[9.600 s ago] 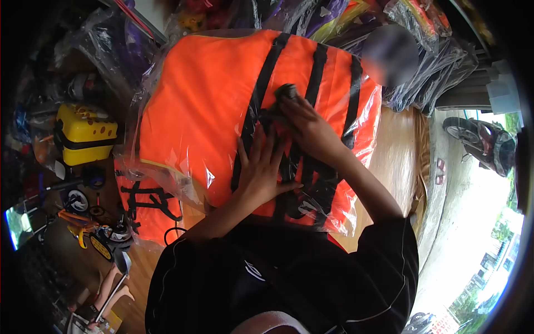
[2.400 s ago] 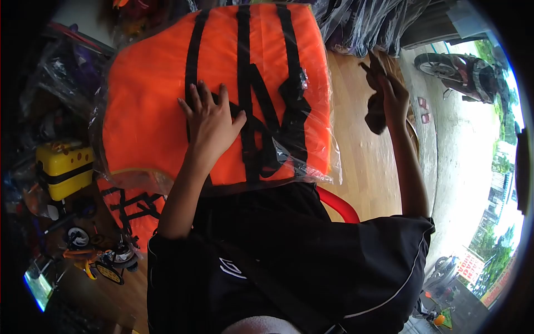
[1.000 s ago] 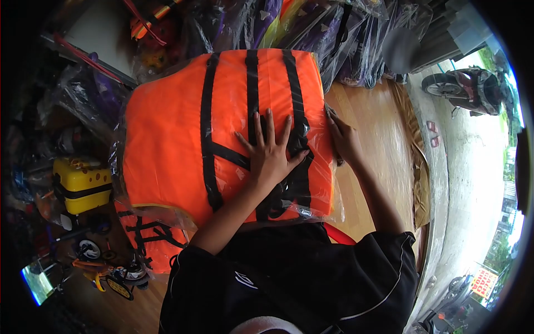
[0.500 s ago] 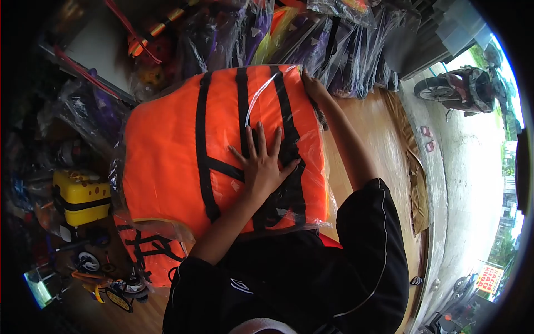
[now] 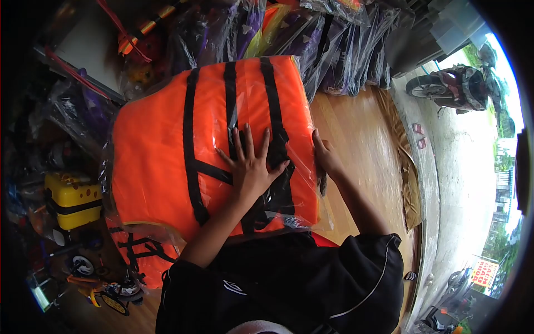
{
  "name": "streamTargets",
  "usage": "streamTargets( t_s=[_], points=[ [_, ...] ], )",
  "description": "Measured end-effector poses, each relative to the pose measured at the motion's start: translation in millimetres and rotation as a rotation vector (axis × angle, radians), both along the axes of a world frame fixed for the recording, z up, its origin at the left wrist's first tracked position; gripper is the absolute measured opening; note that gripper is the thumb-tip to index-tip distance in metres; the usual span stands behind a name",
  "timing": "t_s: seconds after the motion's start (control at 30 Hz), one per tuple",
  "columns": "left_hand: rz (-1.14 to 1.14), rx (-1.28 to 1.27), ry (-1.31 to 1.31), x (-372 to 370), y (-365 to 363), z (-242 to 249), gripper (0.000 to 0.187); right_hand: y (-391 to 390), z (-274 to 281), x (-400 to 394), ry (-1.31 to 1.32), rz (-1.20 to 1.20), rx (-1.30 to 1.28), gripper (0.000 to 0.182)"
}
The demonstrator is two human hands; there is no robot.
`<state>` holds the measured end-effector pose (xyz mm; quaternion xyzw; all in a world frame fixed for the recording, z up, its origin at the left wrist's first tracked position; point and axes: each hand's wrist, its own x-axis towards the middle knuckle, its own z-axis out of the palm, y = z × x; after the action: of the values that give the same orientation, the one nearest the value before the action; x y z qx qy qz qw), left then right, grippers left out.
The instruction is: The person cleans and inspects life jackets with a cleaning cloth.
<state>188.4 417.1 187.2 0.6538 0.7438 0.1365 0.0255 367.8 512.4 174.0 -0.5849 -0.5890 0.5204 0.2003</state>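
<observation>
An orange life vest (image 5: 150, 150) with black straps, wrapped in clear plastic, fills the middle of the view in front of my body. My left hand (image 5: 250, 164) lies flat on its upper face, fingers spread across the straps. At the vest's right edge, my right hand (image 5: 329, 158) is closed about the border; some of its fingers are hidden from view. Dark buckles and bunched strap show under the plastic beside my left fingers.
Plastic-wrapped purple goods (image 5: 350, 53) lie along the far side. A yellow case (image 5: 75, 203), another orange vest (image 5: 147, 256) and small wheeled toys (image 5: 114, 298) are at left. The wooden floor (image 5: 356, 128) meets pavement at right, where a motorbike (image 5: 453, 89) stands.
My right hand has come down along the vest's right edge from its upper corner. My left hand stays spread on the vest. The whole view has shifted slightly.
</observation>
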Motion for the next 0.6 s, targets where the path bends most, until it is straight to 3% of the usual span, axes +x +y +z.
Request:
streamTargets(
  t_s=[0.1,0.17,0.4,0.6],
  points=[
    [-0.005,-0.007,0.000,0,1,2,0.077,-18,-3,19,-0.150,0.106,-0.008,0.063],
    [0.006,-0.005,-0.001,0,2,1,0.077,-33,24,18,-0.272,0.132,-0.015,0.060],
    [0.010,0.002,-0.002,-2,2,0,0.077,-72,31,35,-0.317,0.193,-0.071,0.059],
    [0.030,0.038,-0.024,-2,2,-2,0.077,-95,59,49,-0.359,0.306,-0.389,0.054]
  ],
)
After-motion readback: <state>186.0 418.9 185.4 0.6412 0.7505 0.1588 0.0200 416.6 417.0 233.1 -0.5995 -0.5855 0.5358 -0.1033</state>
